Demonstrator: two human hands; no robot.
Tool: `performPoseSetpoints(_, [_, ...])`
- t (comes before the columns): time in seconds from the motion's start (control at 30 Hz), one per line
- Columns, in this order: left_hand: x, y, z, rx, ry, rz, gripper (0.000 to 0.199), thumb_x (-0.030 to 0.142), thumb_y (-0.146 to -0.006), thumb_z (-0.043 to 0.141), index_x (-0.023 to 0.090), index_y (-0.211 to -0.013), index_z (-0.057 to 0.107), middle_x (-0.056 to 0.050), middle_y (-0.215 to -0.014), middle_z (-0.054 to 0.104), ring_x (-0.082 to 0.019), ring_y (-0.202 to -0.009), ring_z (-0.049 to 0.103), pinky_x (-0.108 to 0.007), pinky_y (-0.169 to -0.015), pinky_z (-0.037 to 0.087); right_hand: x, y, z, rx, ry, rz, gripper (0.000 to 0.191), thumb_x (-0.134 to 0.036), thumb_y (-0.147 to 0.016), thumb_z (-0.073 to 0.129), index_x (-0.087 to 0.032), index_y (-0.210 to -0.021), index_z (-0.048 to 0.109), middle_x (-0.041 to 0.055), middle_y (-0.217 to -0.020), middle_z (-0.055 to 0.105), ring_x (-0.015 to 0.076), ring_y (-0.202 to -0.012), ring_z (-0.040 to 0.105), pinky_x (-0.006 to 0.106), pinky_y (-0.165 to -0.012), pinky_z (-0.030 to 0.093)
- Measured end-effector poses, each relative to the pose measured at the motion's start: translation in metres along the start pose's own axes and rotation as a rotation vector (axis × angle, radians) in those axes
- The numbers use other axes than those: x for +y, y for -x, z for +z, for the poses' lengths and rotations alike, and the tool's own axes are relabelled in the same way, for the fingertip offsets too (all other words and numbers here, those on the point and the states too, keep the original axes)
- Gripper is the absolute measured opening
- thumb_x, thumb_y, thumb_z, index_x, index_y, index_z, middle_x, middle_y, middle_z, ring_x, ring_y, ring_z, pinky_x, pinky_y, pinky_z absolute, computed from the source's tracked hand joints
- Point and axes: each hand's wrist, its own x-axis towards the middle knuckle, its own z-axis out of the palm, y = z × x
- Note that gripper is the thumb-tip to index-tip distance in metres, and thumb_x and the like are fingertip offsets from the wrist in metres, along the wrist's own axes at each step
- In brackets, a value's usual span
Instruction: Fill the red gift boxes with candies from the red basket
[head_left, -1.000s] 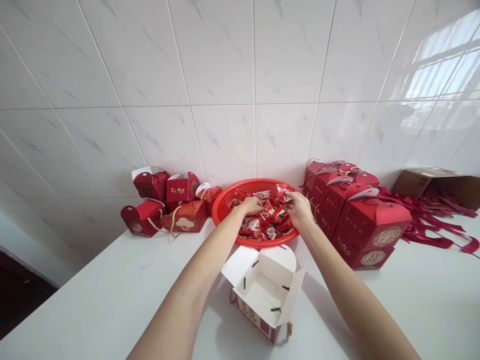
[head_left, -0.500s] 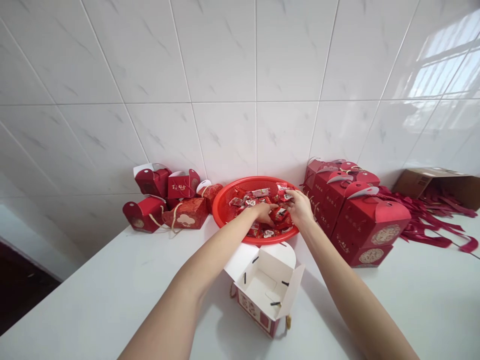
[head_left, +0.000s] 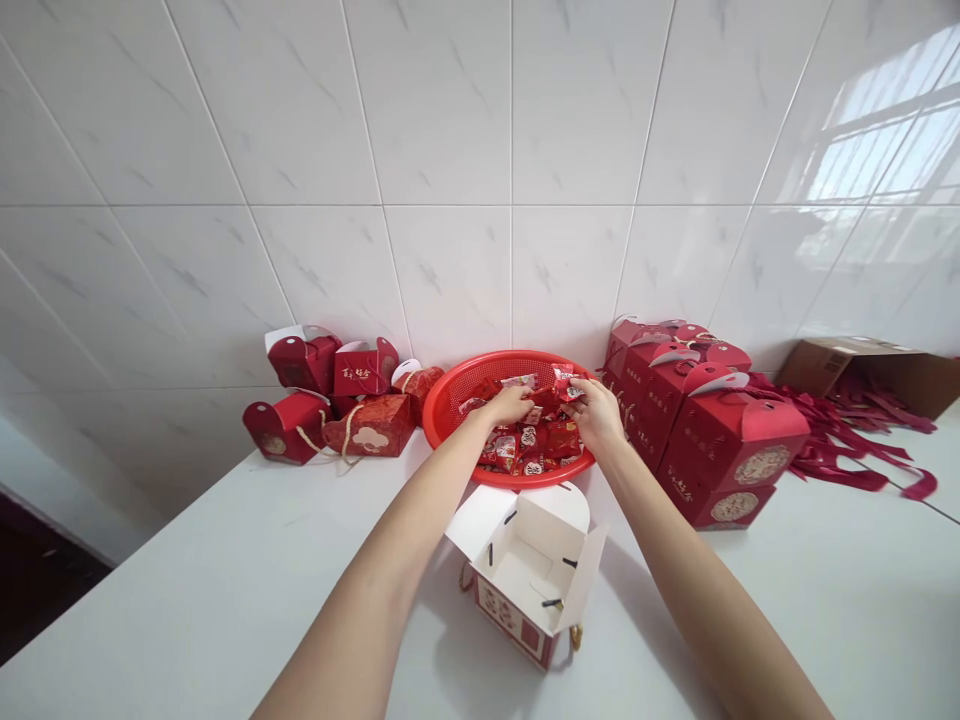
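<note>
Where the tiled wall (head_left: pixel 450 110) ends: a white table (head_left: pixel 195 570) runs along its foot, carrying everything that is being handled.
Right-hand stack: red boxes (head_left: pixel 720 450) stand against one another, two high at the near end, with their flaps drawn together on top.
Carton and ribbons: beyond the stack a brown carton (head_left: pixel 814 365) lies open, dark red ribbons (head_left: pixel 832 435) spilling out onto the table.
Left-hand group: smaller red boxes (head_left: pixel 367 430), some with cord handles, sit piled near the wall.
Basket: a red plastic basket (head_left: pixel 442 425) stands between the two groups, with many wrapped packets (head_left: pixel 534 440) inside it.
Open box: just in front of the basket, this white-lined box (head_left: pixel 510 615) is upright and unfolded.
Progress: its flaps are spread and no packet shows inside, so work at this box looks barely begun; the basket holds plenty.
Left hand: it (head_left: pixel 511 404) reaches in among the packets, fingers bent; whether they grip one cannot be told.
Right hand: at the basket's right side, it (head_left: pixel 598 412) pinches a red packet (head_left: pixel 565 381) between nearly closed thumb and fingers.
</note>
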Motion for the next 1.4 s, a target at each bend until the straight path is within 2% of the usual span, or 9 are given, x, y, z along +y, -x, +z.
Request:
performPoseSetpoints(0.23, [-0.002,0.0,-0.008,0.202,0.17,-0.031,0.043,0.02,-0.085,0.059,0.022,-0.127,0.063,-0.002,-0.128,0.069,-0.022,-0.117,0.063,-0.028,-0.101,0.049,0.0,0.0,0.001,-0.003,-0.029,-0.017,0.014,-0.017,-0.055,0.07,-0.021,-0.06,0.058,-0.0039,-0.06,0.065,0.0122,-0.057,0.059,0.021,-0.051,0.05])
performPoseSetpoints(0.43, [-0.002,0.003,-0.013,0.327,0.139,-0.06,0.035,0.023,-0.089,0.058,0.023,-0.123,0.065,-0.004,-0.13,0.068,-0.023,-0.124,0.059,-0.033,-0.106,0.047,0.0,-0.001,0.001,-0.025,-0.035,-0.039,0.013,-0.017,-0.053,0.072,-0.02,-0.061,0.062,-0.0035,-0.06,0.067,0.0126,-0.057,0.06,0.022,-0.052,0.052])
performPoseSetpoints(0.53, [-0.005,0.003,-0.011,0.347,0.092,-0.078,0.036,0.013,-0.086,0.058,0.019,-0.12,0.068,-0.007,-0.125,0.071,-0.025,-0.12,0.062,-0.037,-0.106,0.047,0.0,-0.001,0.001,-0.023,-0.032,-0.027,0.013,-0.016,-0.053,0.072,-0.02,-0.06,0.062,-0.0038,-0.06,0.066,0.0116,-0.057,0.059,0.021,-0.052,0.051])
performPoseSetpoints(0.6, [-0.006,0.004,-0.01,0.344,0.071,-0.069,0.045,0.005,-0.079,0.06,0.019,-0.121,0.068,-0.008,-0.125,0.07,-0.025,-0.121,0.062,-0.038,-0.107,0.046,0.0,-0.002,0.001,-0.021,-0.03,-0.021,0.012,-0.017,-0.054,0.071,-0.02,-0.06,0.061,-0.0038,-0.061,0.066,0.0114,-0.057,0.059,0.021,-0.053,0.051])
performPoseSetpoints(0.7, [-0.004,0.005,-0.008,0.264,0.049,0.038,0.057,-0.002,-0.07,0.061,0.021,-0.122,0.069,-0.004,-0.129,0.069,-0.023,-0.123,0.061,-0.032,-0.109,0.044,0.001,-0.003,0.0,-0.019,-0.024,-0.023,0.011,-0.017,-0.054,0.07,-0.02,-0.061,0.062,-0.0037,-0.062,0.067,0.0116,-0.058,0.059,0.022,-0.055,0.051])
performPoseSetpoints(0.87, [0.006,0.008,-0.003,-0.201,-0.071,0.154,0.046,0.001,-0.067,0.063,0.019,-0.108,0.076,-0.002,-0.111,0.076,-0.021,-0.106,0.068,-0.027,-0.096,0.052,0.003,-0.005,-0.002,-0.036,-0.003,-0.039,0.016,-0.018,-0.054,0.073,-0.02,-0.062,0.06,-0.0043,-0.063,0.066,0.0124,-0.059,0.06,0.023,-0.055,0.049])
performPoseSetpoints(0.97, [0.012,0.01,0.001,-0.359,-0.217,0.183,0.048,0.01,-0.066,0.07,0.021,-0.112,0.075,-0.002,-0.113,0.074,-0.023,-0.105,0.068,-0.027,-0.092,0.052,0.003,-0.003,-0.002,-0.026,-0.007,-0.045,0.016,-0.018,-0.054,0.073,-0.02,-0.063,0.06,-0.0044,-0.063,0.066,0.0122,-0.058,0.059,0.023,-0.053,0.047])
performPoseSetpoints(1.17, [0.018,0.011,0.004,-0.363,-0.355,0.191,0.054,0.019,-0.063,0.075,0.026,-0.117,0.073,-0.004,-0.115,0.072,-0.027,-0.107,0.065,-0.028,-0.086,0.053,0.001,0.001,0.0,-0.002,-0.036,-0.032,0.014,-0.017,-0.053,0.07,-0.02,-0.06,0.059,-0.0047,-0.06,0.064,0.011,-0.057,0.057,0.021,-0.053,0.046])
performPoseSetpoints(1.4, [0.016,0.013,0.006,-0.183,-0.238,0.142,0.02,0.021,-0.071,0.07,0.019,-0.09,0.076,-0.004,-0.092,0.075,-0.024,-0.088,0.069,-0.027,-0.076,0.053,-0.004,0.006,0.001,-0.011,-0.021,-0.018,0.012,-0.017,-0.053,0.069,-0.02,-0.059,0.06,-0.0044,-0.059,0.064,0.0115,-0.055,0.056,0.022,-0.052,0.046])
